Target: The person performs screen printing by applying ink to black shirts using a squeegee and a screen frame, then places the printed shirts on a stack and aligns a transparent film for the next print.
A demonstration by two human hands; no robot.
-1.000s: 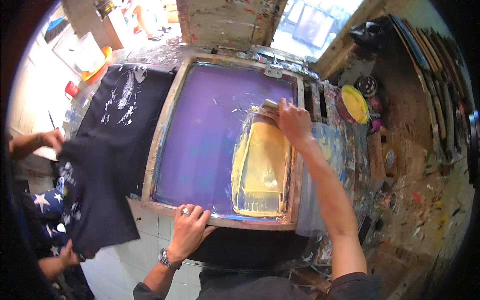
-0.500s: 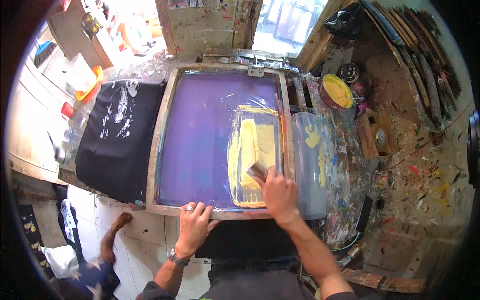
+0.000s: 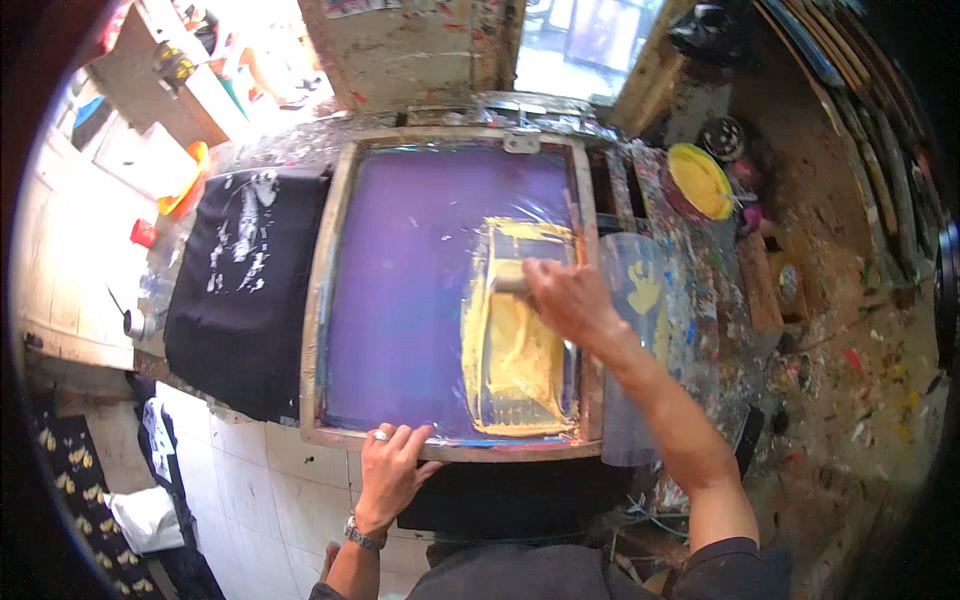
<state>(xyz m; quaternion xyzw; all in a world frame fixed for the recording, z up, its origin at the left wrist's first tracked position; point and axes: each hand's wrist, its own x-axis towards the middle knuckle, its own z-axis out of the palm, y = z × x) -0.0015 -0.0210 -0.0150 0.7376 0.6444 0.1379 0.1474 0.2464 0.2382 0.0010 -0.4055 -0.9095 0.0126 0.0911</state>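
A wooden-framed purple screen (image 3: 400, 280) lies in the middle, yellow ink (image 3: 520, 380) spread in a rectangle on its right half. My right hand (image 3: 575, 300) is closed on a squeegee (image 3: 507, 284) over the upper part of the ink. My left hand (image 3: 390, 470) grips the frame's near edge with curled fingers. Dark fabric (image 3: 235, 340) with white print marks lies beside the frame on the left. A translucent sheet (image 3: 628, 400) with yellow smears lies along the right side.
A bowl of yellow ink (image 3: 697, 175) sits at the upper right near stacked boards (image 3: 850, 120). An orange container (image 3: 185, 190) and a red cup (image 3: 142, 234) stand at the upper left. Below left, printed cloth (image 3: 70, 500) and a white cloth (image 3: 140, 520) show above a tiled floor.
My right hand and squeegee went down the ink, then moved back up. A co-worker's hands and the dark garment they held at left have left view. My left hand stays on the frame.
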